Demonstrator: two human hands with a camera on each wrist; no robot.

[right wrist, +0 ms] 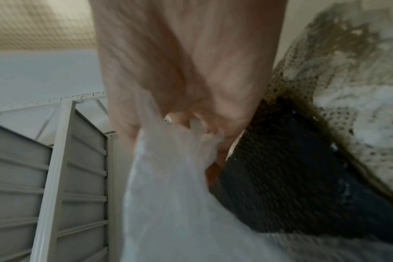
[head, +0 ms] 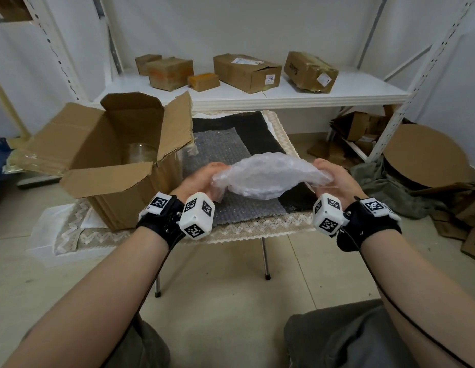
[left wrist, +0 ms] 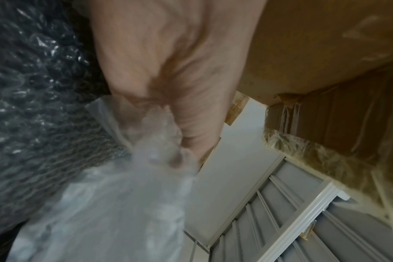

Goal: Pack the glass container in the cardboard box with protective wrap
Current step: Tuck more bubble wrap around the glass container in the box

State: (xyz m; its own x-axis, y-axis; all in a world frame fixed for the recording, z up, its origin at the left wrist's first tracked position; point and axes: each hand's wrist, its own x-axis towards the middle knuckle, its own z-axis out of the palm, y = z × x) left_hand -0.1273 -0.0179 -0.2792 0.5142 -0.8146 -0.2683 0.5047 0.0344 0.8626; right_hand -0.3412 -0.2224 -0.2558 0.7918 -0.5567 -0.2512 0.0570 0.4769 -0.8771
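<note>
1. Both forearms reach in from six o'clock, each wearing a black wrist strap with white marker cubes; the left hand [head: 198, 179] and right hand [head: 330, 176] hold one crumpled sheet of clear bubble wrap [head: 268, 176] stretched between them.
2. Left-hand fingers [left wrist: 191, 127] curl round the sheet's bunched left end, and the right-hand fingers [right wrist: 213, 127] pinch its right end. Gripping both ends likely keeps the limp sheet spread and under control, ready to be carried.
3. Clear round glass container [head: 141, 152] stands inside the open brown cardboard box [head: 106, 179], at about ten o'clock from the hands and well apart from them; only its upper part shows above the box's near wall.
4. Box flaps are folded outward, which probably leaves the opening free for dropping the wrap in from above.
5. Beneath the hands, a second flat bubble wrap sheet [head: 220, 152] lies on a black mat [head: 260, 131] over a lace-edged cloth covering the small folding table [head: 257, 231].
6. My judgement: the jar already sits in the box, so the held sheet seems meant as padding around or over it, calling for a move toward ten o'clock.
</note>
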